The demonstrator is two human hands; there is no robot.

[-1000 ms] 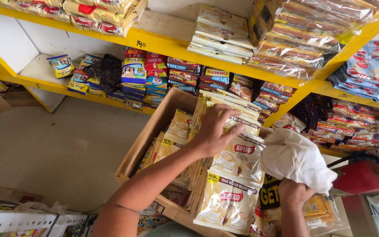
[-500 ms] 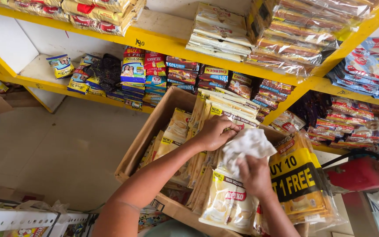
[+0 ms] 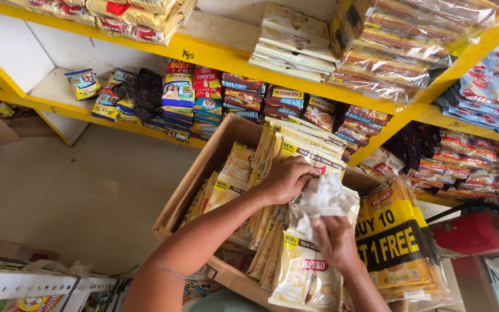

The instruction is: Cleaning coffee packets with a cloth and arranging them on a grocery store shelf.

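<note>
At centre frame, over the brown cardboard box point(image 3: 194, 185) of cream sachet strips point(image 3: 304, 277), the left hand point(image 3: 287, 179) and right hand point(image 3: 335, 241) both close their grip around a crumpled white plastic bag point(image 3: 324, 202).

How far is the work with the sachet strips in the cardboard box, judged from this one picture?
Done, it seems: many cream and yellow sachet strips already stand in the brown cardboard box. In hand: both hands meet at a crumpled white cloth over one strip; the left hand grips its top, the right hand presses it from below. Left: the clear-wrapped yellow sachet bundle leans at the box's right edge, apparently unopened.
</note>
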